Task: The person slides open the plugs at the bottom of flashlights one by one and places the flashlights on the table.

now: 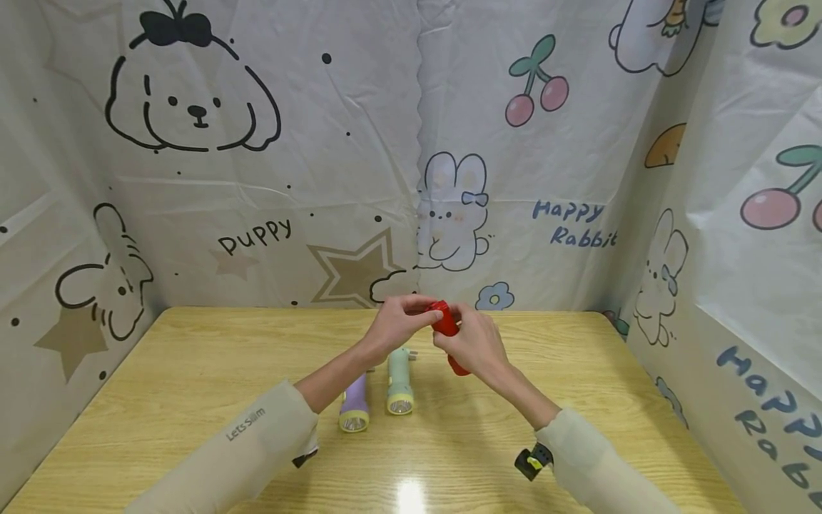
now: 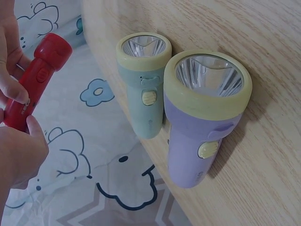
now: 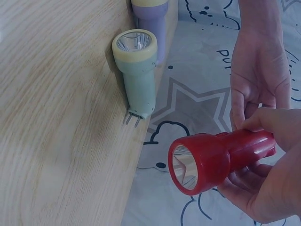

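Note:
Up above the far edge of the table, both hands are on a red flashlight (image 1: 444, 321), its lens end tilted down toward me. My right hand (image 1: 477, 344) grips its body, and the lens shows in the right wrist view. With thumb and fingers, my left hand (image 1: 397, 327) pinches the tail end. The left wrist view shows an oval button on the red flashlight (image 2: 44, 73). Below the hands lie a green flashlight (image 1: 399, 375) and a purple flashlight (image 1: 355, 403), side by side, lenses toward me. My left forearm partly covers the purple one.
The light wooden table (image 1: 546, 428) reaches back to a cloth (image 1: 359, 178) printed with cartoon animals, which also hangs at both sides. Two metal plug prongs (image 3: 131, 120) stick out of the green flashlight's tail.

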### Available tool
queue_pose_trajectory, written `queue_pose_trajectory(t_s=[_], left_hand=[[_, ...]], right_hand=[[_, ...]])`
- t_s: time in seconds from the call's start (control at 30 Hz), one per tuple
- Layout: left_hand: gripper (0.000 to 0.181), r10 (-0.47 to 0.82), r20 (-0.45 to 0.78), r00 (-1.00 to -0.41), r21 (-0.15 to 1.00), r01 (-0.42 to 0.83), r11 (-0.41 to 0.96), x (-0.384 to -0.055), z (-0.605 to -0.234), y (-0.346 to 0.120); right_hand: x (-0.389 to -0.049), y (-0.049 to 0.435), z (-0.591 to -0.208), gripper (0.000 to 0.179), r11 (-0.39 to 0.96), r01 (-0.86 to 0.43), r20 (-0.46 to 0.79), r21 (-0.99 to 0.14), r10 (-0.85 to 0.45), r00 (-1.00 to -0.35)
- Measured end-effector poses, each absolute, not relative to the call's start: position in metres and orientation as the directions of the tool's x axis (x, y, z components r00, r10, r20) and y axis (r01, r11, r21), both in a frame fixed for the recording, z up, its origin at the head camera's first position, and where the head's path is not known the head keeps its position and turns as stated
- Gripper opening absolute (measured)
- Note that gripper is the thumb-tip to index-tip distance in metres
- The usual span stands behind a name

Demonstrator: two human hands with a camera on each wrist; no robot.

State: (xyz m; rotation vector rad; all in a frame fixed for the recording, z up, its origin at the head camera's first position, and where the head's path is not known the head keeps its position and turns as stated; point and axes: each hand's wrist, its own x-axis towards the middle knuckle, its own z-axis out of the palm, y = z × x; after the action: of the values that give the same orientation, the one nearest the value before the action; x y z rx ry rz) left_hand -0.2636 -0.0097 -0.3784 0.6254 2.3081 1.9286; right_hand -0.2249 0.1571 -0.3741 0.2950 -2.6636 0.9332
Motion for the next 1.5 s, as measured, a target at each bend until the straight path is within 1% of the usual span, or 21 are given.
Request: queue_pose_trajectory(t_s=[0.5,0.9,1.23,1.5], left_hand=[[0.024,0.339,0.182,-0.923,0.941,0.263,0.211,-0.263,-0.379,-0.010],[0.022,0.296,0.184,-0.937,0.930,0.264,0.258,-0.264,-0.382,-0.011],[0.022,0.288,0.183,-0.940,0.930,0.260,0.260,-0.264,-0.381,-0.011],[0.022,0.300,0.181,-0.936,0.945,0.250,0.209,-0.264,-0.381,-0.012]], right_hand=[[-0.224,0.157,-0.378,0.036,0.761,-0.277,0.315,-0.586,-0.101,-0.944],[-0.224,0.156,-0.382,0.036,0.766,-0.318,0.351,-0.559,-0.130,-0.927],[-0.224,0.156,-0.387,0.034,0.784,-0.372,0.399,-0.497,-0.174,-0.900],[-0.224,0.157,-0.386,0.034,0.792,-0.381,0.425,-0.477,-0.172,-0.889]])
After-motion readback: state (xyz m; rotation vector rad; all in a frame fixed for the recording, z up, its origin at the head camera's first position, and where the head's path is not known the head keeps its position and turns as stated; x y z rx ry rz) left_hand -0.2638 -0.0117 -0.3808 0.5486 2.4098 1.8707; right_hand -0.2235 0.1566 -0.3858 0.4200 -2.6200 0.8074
